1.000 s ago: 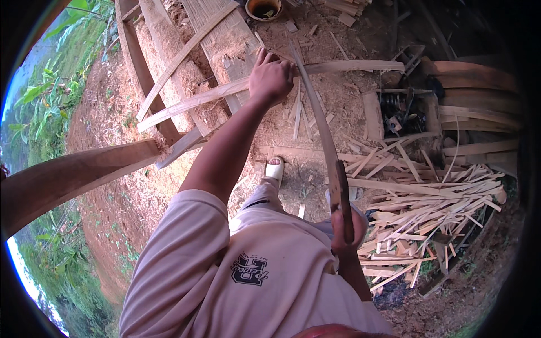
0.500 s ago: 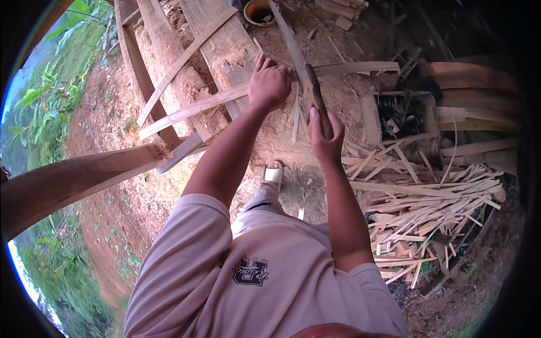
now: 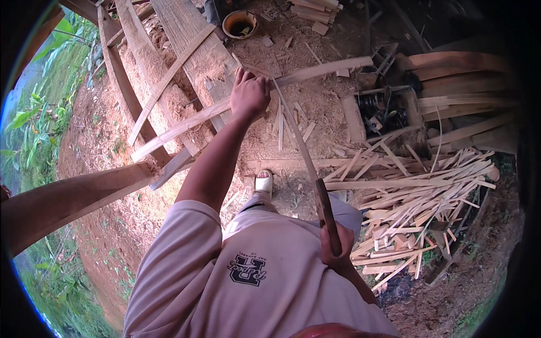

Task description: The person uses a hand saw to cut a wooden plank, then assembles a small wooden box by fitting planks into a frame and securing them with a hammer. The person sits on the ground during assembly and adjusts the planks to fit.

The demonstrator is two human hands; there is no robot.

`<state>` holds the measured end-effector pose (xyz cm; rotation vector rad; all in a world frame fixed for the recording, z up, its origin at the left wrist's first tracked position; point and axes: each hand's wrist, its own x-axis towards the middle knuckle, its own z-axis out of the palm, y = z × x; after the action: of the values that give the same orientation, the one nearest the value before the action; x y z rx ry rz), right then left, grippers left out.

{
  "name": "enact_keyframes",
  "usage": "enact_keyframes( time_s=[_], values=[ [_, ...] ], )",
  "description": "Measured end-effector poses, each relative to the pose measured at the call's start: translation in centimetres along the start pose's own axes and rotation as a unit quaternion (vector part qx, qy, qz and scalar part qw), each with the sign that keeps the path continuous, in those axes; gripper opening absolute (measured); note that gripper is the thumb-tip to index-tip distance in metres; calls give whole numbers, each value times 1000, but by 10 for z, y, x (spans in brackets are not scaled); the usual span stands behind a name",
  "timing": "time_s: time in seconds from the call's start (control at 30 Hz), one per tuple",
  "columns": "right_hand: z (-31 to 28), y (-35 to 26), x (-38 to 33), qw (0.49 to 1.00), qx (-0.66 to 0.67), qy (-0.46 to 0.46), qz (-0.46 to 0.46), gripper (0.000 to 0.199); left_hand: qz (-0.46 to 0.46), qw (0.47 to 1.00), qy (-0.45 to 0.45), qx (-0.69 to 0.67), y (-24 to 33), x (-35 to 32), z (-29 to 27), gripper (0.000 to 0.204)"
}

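A long pale wooden strip [image 3: 180,128] lies slantwise over wider boards. My left hand [image 3: 250,97] is closed over it near its middle, fingers wrapped round the far edge. Low on the right, close to my body, my right hand [image 3: 337,245] grips the dark wooden handle of a handsaw [image 3: 322,205]. From there the long narrow blade runs up and away to the strip. Its far end meets the strip just right of my left hand; whether the teeth sit in a cut is too small to tell.
Sawdust-covered planks [image 3: 194,34] lie at the far left, crossed by another thin strip [image 3: 172,81]. A thick beam [image 3: 84,183] juts in from the left. An orange-rimmed bucket [image 3: 240,25] stands beyond. To the right are a wood-framed machine [image 3: 383,112] and a heap of offcuts [image 3: 422,208].
My right hand has drawn the saw back toward my body, so mostly the blade's far end is now at the strip. My left hand keeps its hold on the strip.
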<state>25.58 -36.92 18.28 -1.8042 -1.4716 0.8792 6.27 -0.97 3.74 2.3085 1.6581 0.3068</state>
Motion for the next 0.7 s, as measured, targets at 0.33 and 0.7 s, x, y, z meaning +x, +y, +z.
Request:
enact_keyframes(
  time_s=[0.33, 0.7],
  values=[
    [7, 0, 22, 999, 28, -10, -23, 16, 50, 988, 140, -47, -13, 5, 17, 34],
    [1, 3, 19, 998, 50, -20, 19, 17, 8, 998, 50, -40, -6, 5, 5, 37]
  ],
)
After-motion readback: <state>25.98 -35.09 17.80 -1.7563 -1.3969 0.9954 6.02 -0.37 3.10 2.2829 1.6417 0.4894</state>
